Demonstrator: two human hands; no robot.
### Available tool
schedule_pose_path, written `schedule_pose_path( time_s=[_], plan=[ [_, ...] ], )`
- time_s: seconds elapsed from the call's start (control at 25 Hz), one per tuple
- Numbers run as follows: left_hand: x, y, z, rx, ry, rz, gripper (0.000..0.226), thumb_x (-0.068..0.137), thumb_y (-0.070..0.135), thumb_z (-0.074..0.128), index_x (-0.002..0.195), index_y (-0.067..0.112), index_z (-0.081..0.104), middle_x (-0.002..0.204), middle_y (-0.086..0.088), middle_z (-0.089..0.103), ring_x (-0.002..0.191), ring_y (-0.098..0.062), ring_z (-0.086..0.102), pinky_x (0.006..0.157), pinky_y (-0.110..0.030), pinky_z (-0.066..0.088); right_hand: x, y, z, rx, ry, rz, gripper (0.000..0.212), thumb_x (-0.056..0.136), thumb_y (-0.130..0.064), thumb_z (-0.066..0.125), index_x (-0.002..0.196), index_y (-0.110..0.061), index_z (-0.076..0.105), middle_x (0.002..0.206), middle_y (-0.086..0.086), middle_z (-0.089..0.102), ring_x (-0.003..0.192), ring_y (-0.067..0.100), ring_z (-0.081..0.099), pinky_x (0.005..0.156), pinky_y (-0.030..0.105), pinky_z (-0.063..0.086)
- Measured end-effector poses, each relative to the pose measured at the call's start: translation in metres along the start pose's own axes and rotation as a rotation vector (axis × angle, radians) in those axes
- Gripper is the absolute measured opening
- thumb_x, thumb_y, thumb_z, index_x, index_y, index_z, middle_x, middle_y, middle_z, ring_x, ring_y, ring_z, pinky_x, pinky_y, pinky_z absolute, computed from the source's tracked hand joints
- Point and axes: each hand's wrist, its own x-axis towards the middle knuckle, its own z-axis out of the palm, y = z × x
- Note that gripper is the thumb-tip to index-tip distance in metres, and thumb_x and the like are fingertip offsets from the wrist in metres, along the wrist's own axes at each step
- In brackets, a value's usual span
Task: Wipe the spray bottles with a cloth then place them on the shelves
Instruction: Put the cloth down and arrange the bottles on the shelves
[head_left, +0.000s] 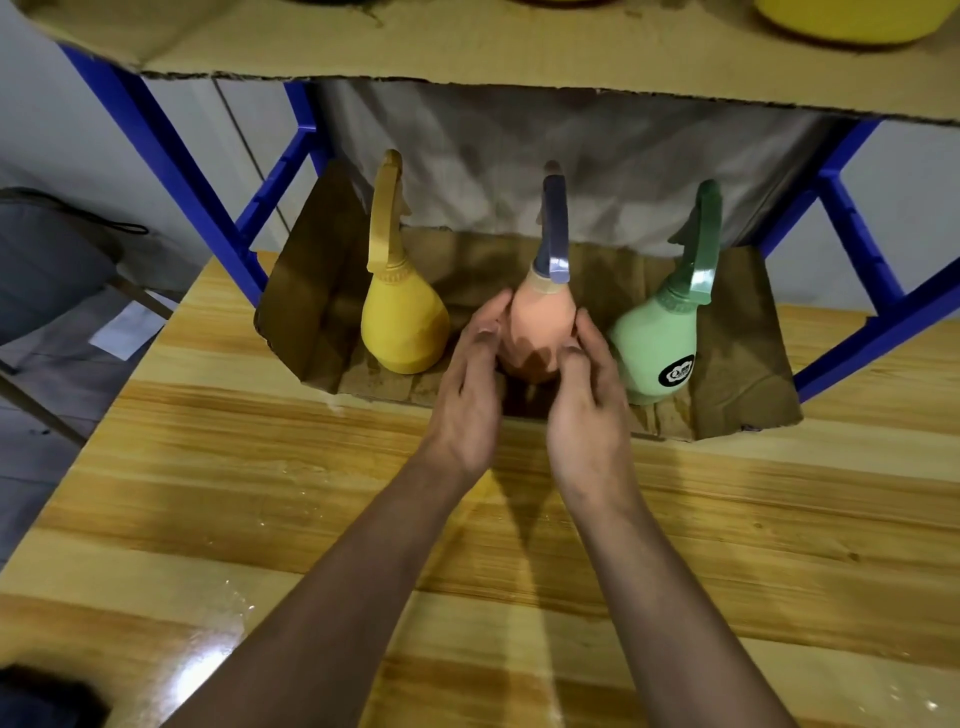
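Orange spray bottle: upright on the cardboard-lined shelf, between yellow bottle and green bottle. Left hand and right hand cup its round belly, fingers loosely curled. Likely light, smooth, stiff plastic; the neck offers a surer one-handed hold.
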Motion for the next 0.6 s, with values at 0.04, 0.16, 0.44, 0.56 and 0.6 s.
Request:
schedule_pose_path(
  time_s=[0.04,0.16,0.44,0.56,0.6],
  plan=[
    [0.001,0.000,0.000,-0.008,-0.001,-0.005,0.058,0.102,0.047,0.023,0.154,0.033,0.042,0.151,0.014,0.049,0.134,0.008,0.047,0.107,-0.015,0.042,0.000,0.001,0.002,-0.002,-0.016,0.002,0.047,0.104,-0.041,0.042,0.151,-0.038,0.043,0.155,-0.012,0.042,0.131,-0.005,0.035,0.106,0.017,0.028],
    [0.006,-0.002,-0.002,-0.036,0.004,-0.010,0.060,0.101,0.046,0.025,0.156,0.028,0.039,0.151,0.011,0.050,0.135,0.006,0.047,0.111,-0.015,0.040,-0.007,0.003,0.007,0.021,-0.028,-0.012,0.056,0.096,-0.046,0.040,0.152,-0.038,0.041,0.153,-0.015,0.042,0.135,-0.004,0.037,0.110,0.019,0.030],
    [0.012,-0.001,-0.002,-0.076,-0.043,-0.030,0.064,0.101,0.048,0.027,0.161,0.027,0.031,0.159,0.007,0.045,0.144,-0.003,0.042,0.124,-0.033,0.034,-0.006,0.007,0.008,0.042,-0.077,-0.040,0.060,0.093,-0.047,0.040,0.153,-0.039,0.038,0.148,-0.022,0.042,0.134,-0.008,0.035,0.106,0.012,0.028],
    [0.010,0.000,0.000,-0.042,-0.037,-0.017,0.065,0.100,0.047,0.027,0.162,0.027,0.028,0.163,0.008,0.038,0.147,0.000,0.037,0.123,-0.027,0.031,-0.006,0.009,0.006,0.044,-0.098,-0.041,0.060,0.093,-0.049,0.039,0.153,-0.042,0.036,0.146,-0.027,0.039,0.137,-0.008,0.035,0.107,0.012,0.028],
    [0.009,-0.001,0.001,-0.034,-0.033,-0.013,0.066,0.100,0.047,0.027,0.162,0.026,0.027,0.164,0.008,0.037,0.147,0.001,0.036,0.122,-0.025,0.031,-0.005,0.010,0.006,0.049,-0.101,-0.039,0.061,0.093,-0.049,0.040,0.153,-0.042,0.036,0.150,-0.024,0.039,0.138,-0.006,0.035,0.108,0.014,0.028]
  ],
)
